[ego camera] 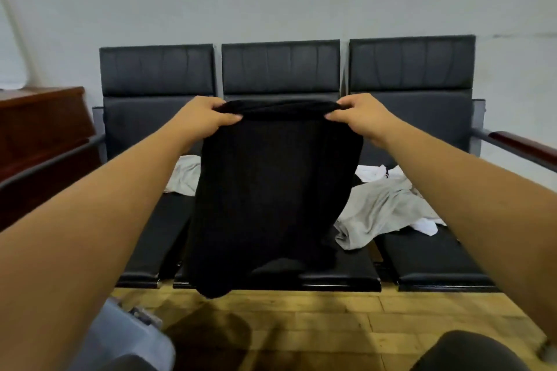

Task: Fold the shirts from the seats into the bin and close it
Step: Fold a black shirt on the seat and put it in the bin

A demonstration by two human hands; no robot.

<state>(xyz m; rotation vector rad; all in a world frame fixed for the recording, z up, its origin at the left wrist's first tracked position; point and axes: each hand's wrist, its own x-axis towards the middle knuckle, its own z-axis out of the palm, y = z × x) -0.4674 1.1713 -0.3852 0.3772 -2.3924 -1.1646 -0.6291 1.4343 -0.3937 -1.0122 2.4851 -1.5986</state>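
In the head view, the black shirt hung in the middle of the frame. The left hand pinched its top edge at ten o'clock of the cloth and the right hand at two o'clock, and the fingers of each were curled tight over a bunched fold of fabric. Its lower part draped past the front lip of the seats, with one corner dangling over the wooden floor at six o'clock. The likeliest trouble, I judged, was that corner dragging on the floor or catching on the seat edge if the hands dropped before the cloth was squared. The grip also sat on gathered fabric rather than on clear seams (the black swallowed every seam, so I could not tell which edge was held), and a fold begun that way would probably come out crooked. A grey shirt lay crumpled at three o'clock of the black one, just beside it, and a pale shirt lay at nine o'clock. Laying the black shirt flat between them could trap either underneath. The bin showed only as a pale blur at seven o'clock, beside the left forearm, near enough that a swinging elbow might knock it. I could not tell whether it stood open.
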